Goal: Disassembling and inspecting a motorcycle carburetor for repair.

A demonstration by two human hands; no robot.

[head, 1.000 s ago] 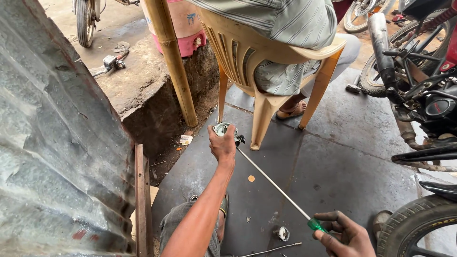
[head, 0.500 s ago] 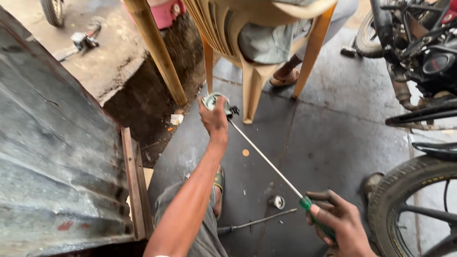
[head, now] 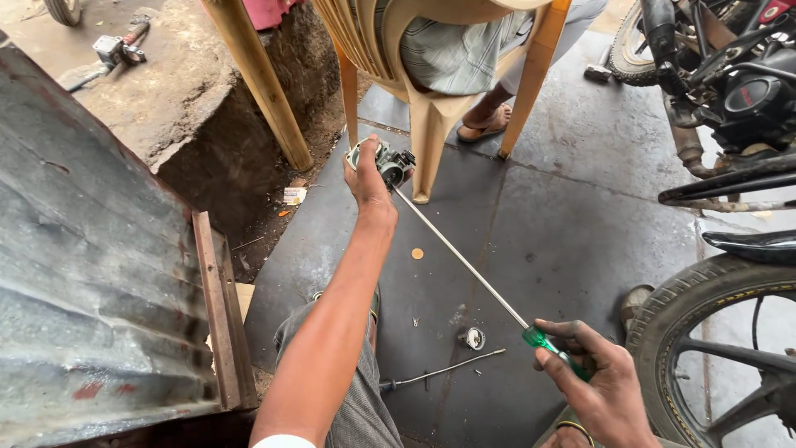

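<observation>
- Head view: left hand (head: 366, 176), arm stretched forward, grips a small metal part (head: 383, 161), possibly a carburettor.
- Right hand (head: 595, 383) is closed around a long screwdriver (head: 464, 264) by its green handle; the shaft tip meets the part.
- Beyond the left hand stands a plastic chair (head: 431, 124).
- Beside the right hand is a motorcycle tyre (head: 705, 290).

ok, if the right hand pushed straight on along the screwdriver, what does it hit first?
Likely the small metal engine part held out in the left hand. The right hand grips the green-handled screwdriver, whose shaft points at that part; nothing else seems to cross the line, though depth is unclear.
</observation>
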